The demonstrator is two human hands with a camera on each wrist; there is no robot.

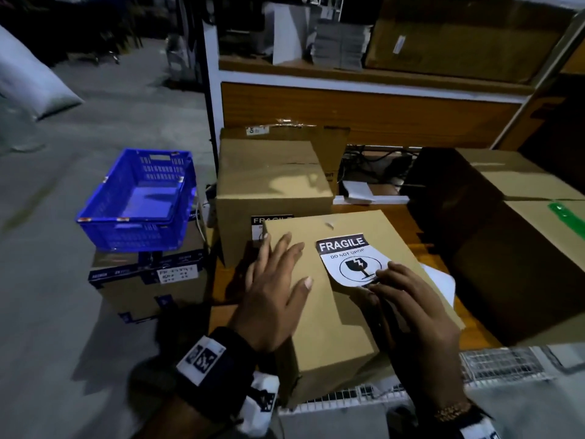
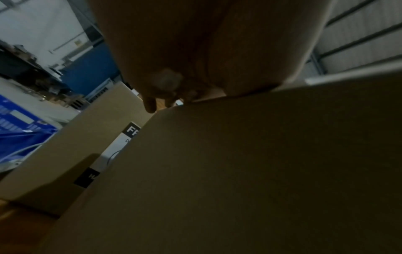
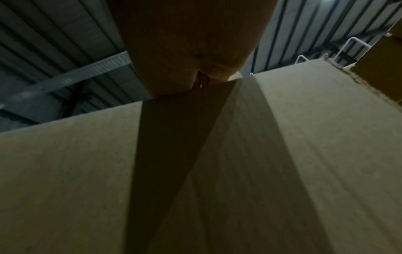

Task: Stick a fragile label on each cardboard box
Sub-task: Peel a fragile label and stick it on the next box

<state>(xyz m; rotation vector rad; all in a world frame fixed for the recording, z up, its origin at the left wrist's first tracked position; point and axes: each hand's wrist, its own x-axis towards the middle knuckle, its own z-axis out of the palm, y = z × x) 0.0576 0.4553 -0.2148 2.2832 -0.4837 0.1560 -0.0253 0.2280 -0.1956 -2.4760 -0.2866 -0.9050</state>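
Cardboard box (image 1: 319, 299), nearest, on the wooden table (image 1: 408, 220); top face tilted, long axis running near-left to far-right. Second box (image 1: 272, 188) just behind, labelled on its near side. Fragile label (image 1: 349, 261) on the near box's top, heading toward the far edge, lower end curled up. Left hand (image 1: 272, 299), fingers spread flat on the box. Right hand (image 1: 411, 305), fingertips pinching the label's near edge.

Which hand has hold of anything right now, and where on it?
The right hand pinches the fragile label at its lower right edge. The left hand holds nothing; it lies flat on the cardboard box.
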